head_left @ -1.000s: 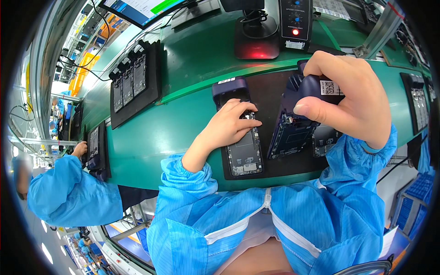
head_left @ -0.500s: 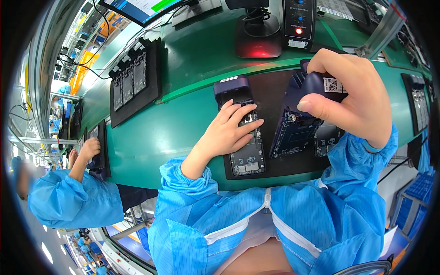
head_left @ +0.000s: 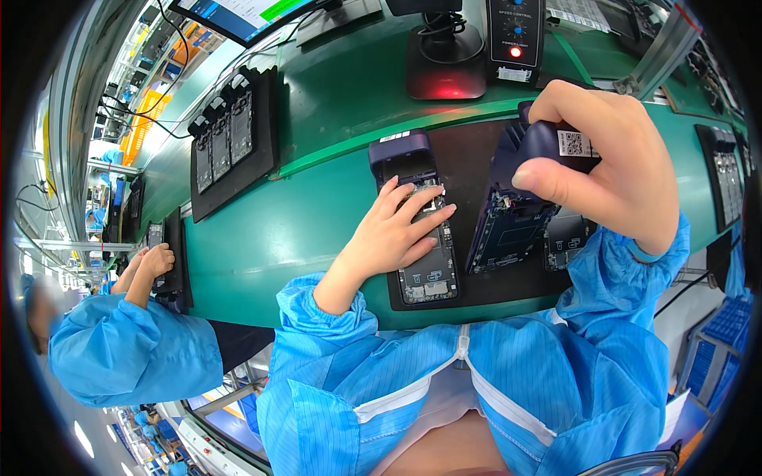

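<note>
Black mat: left hand over one opened terminal, right hand gripping another.

The left opened terminal lies board-up at the mat's left end; the left fingers are spread across its upper part, clasping nothing. Over the mat's right half, the right fingers are closed, thumb against index, on the thick head of the tilted dark purple terminal, near its white code label; I cannot tell whether its lower end touches the mat. A third opened terminal, partly hidden, lies at the mat's right end. The mat lies on the green table. Beyond the mat's far edge stand a black stand base, reflecting red light, and a control box with blue-capped knobs and a lit red lamp.
</note>
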Demonstrator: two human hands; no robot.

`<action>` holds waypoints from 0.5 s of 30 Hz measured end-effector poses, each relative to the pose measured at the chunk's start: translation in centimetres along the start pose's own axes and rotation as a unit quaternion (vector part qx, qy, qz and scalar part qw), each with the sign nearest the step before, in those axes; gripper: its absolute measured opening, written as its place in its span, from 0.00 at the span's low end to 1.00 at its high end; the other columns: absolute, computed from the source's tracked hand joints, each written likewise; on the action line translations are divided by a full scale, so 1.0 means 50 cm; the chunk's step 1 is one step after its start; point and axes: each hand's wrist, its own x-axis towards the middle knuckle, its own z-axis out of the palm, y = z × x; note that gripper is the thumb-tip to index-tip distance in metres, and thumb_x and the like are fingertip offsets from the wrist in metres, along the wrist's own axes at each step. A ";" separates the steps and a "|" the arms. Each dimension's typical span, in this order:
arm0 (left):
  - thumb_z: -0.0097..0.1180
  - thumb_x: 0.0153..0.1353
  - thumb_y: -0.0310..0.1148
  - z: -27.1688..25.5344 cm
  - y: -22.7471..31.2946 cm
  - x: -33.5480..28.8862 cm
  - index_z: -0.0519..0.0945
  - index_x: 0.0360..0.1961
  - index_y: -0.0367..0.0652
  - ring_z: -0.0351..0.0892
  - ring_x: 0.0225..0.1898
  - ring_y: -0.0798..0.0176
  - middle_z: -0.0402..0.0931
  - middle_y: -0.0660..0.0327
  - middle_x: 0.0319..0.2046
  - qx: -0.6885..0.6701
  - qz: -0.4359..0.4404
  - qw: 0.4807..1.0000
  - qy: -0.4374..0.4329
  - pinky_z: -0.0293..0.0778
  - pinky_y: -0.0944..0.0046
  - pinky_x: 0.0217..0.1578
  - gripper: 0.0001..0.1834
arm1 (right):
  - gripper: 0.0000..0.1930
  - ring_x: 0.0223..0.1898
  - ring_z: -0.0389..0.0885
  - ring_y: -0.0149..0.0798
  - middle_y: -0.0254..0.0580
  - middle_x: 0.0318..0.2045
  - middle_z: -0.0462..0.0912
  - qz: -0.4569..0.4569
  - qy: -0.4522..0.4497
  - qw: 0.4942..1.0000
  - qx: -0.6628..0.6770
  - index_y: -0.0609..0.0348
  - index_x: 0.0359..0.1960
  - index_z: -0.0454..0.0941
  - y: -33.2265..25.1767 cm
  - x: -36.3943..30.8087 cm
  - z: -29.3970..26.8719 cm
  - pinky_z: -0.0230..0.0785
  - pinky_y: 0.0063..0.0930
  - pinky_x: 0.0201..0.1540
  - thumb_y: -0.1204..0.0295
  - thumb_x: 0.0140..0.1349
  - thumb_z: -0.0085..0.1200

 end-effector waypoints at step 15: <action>0.53 0.46 0.41 0.016 0.015 -0.033 0.66 0.54 0.59 0.54 0.54 0.43 0.52 0.52 0.57 -0.046 -0.088 0.995 0.012 0.47 0.36 0.52 0.29 | 0.21 0.17 0.70 0.37 0.45 0.15 0.73 0.136 -0.188 0.972 0.040 0.66 0.25 0.76 0.195 0.118 0.200 0.62 0.29 0.22 0.55 0.53 0.49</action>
